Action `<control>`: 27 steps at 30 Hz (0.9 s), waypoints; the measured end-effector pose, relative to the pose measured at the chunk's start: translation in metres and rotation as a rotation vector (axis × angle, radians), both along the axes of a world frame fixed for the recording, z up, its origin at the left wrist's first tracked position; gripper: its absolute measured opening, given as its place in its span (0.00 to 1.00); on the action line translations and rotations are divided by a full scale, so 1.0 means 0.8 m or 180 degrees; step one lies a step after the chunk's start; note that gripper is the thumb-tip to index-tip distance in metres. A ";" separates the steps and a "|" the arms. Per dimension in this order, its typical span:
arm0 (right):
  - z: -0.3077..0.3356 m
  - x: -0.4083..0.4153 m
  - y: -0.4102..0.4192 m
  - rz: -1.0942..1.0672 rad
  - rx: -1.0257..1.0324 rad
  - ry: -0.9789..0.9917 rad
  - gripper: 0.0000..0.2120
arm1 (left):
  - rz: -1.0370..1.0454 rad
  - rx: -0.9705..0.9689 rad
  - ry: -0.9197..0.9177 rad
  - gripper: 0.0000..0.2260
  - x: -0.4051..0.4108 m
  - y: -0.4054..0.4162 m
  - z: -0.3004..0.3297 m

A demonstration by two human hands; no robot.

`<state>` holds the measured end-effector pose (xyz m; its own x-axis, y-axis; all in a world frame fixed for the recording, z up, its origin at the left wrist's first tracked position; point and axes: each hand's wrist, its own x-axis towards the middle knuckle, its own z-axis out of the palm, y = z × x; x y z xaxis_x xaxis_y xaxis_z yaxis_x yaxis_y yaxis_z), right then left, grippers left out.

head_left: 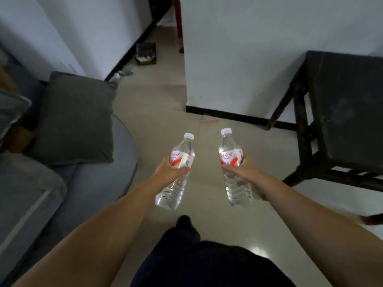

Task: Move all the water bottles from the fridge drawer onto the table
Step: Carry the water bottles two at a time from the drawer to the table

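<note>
Pale floor tiles [161,125] are stretching ahead between white walls, with a grey sofa [62,183] and its dark cushion [76,119] on one side and a black wooden table [348,104] on the other. The person is standing and holding 2 clear water bottles with white caps and red and white labels. The left hand [170,172] is wrapping tight around the middle of the left bottle [178,172], and the right hand [242,168] is wrapping tight around the right bottle [234,168]. Both bottles are being kept with caps up and tipped a little forward, most likely because 1 in each hand means fewer trips. No fridge drawer is showing. The table is sitting near, off to the right, so the bottles are probably going there next.
</note>
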<state>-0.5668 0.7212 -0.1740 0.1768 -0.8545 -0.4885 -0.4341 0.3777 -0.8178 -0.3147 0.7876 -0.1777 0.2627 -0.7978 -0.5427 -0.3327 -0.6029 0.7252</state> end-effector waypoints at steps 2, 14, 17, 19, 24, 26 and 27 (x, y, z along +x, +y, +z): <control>0.010 0.016 -0.027 -0.0224 -0.0004 -0.0123 0.13 | -0.0171 -0.0085 -0.0061 0.30 0.025 -0.053 0.012; -0.016 -0.007 -0.156 -0.0904 0.0174 -0.0189 0.22 | -0.1087 -0.0069 0.0299 0.29 -0.009 -0.275 -0.001; -0.022 -0.030 -0.214 -0.1081 0.0204 -0.0174 0.26 | -0.1311 0.0030 0.0259 0.31 -0.032 -0.338 -0.007; -0.019 -0.047 -0.254 -0.1174 0.0135 -0.0192 0.25 | -0.1398 -0.0020 0.0200 0.32 -0.049 -0.382 -0.005; 0.005 -0.106 -0.354 -0.1295 -0.0103 -0.0190 0.17 | -0.1397 -0.0174 0.0200 0.31 -0.109 -0.507 0.009; 0.013 -0.136 -0.388 -0.1461 -0.0128 -0.0245 0.16 | -0.1343 -0.0204 0.0195 0.29 -0.138 -0.550 0.015; 0.013 -0.150 -0.401 -0.1491 -0.0110 -0.0279 0.16 | -0.1370 -0.0222 0.0219 0.29 -0.151 -0.566 0.019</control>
